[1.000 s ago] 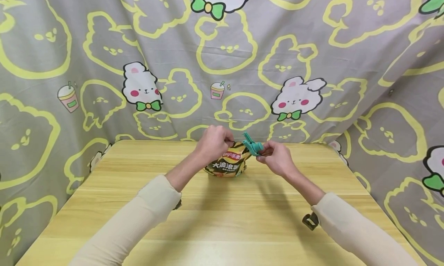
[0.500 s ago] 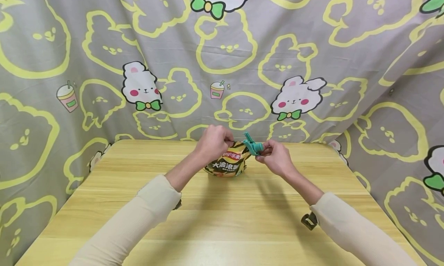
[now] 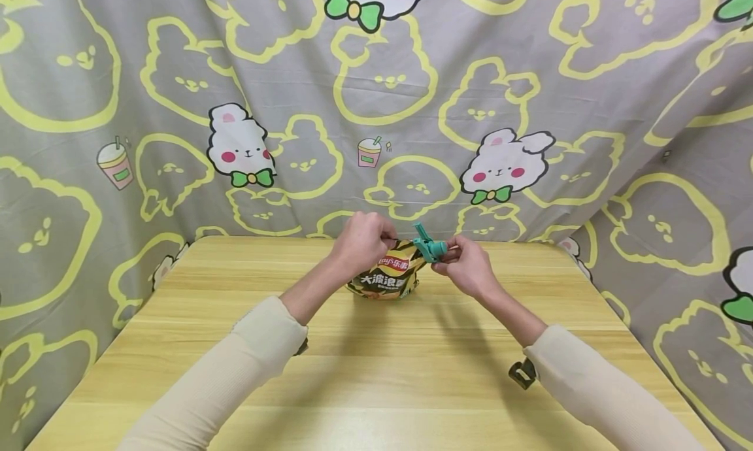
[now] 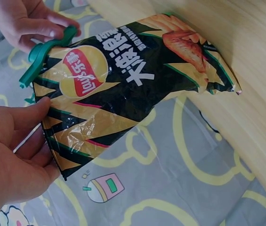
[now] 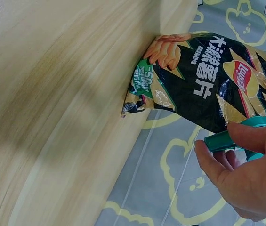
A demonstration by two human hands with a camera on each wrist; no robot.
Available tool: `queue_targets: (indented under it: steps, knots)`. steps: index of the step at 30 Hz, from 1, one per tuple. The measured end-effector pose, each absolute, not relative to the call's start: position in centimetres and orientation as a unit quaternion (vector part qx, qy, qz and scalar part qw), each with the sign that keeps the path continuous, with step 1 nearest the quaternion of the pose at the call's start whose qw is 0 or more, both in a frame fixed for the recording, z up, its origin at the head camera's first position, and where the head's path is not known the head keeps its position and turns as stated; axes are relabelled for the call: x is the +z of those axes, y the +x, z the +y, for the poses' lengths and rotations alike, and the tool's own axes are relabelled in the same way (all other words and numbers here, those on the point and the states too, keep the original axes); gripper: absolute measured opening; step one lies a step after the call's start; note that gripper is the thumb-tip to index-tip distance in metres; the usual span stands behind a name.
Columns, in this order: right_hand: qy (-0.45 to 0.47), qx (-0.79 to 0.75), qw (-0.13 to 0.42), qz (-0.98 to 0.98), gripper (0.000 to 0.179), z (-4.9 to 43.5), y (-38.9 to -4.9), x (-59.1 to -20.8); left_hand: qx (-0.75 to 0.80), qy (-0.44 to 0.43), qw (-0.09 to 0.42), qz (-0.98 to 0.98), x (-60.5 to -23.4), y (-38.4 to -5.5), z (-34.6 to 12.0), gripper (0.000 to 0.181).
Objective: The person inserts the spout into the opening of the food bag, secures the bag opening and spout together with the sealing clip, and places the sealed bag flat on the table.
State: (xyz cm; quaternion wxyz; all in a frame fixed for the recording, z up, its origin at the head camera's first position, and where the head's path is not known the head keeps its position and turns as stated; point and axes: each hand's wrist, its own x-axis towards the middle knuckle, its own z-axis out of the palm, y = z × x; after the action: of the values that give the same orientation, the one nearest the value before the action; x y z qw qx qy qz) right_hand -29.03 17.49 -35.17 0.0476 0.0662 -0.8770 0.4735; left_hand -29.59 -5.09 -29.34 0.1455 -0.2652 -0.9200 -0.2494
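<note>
A black and gold bag of potato chips [image 3: 385, 278] stands upright on the table in the head view. At its top edge my left hand [image 4: 15, 150] pinches the bag between thumb and fingers. My right hand [image 3: 470, 267] holds a green bag clip [image 3: 431, 248] by its round end, at the bag's top right corner. The clip's two arms are spread apart and point toward the bag's top edge. In the left wrist view the clip [image 4: 43, 56] overlaps that corner; whether the edge lies between both arms I cannot tell. My right fingers partly hide the clip [image 5: 217, 140] in the right wrist view.
The light wooden table [image 3: 376, 385] spreads out in front of the bag. Behind it and along both sides hangs a grey curtain [image 3: 400, 98] with yellow outlines and white rabbits. A dark strap piece [image 3: 521, 374] sits under the right sleeve.
My right hand has shifted very slightly left, and the clip has tilted a little at the bag's corner. The left hand and the bag stay in place.
</note>
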Motion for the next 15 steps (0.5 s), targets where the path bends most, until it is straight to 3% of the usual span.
queue_targets:
  steps: [15]
  knots:
    - [0.083, 0.449, 0.061, -0.888, 0.03, 17.98, -28.75, -34.8, -0.25, -0.262, 0.143, -0.921, -29.32, -29.59, -5.08, 0.018]
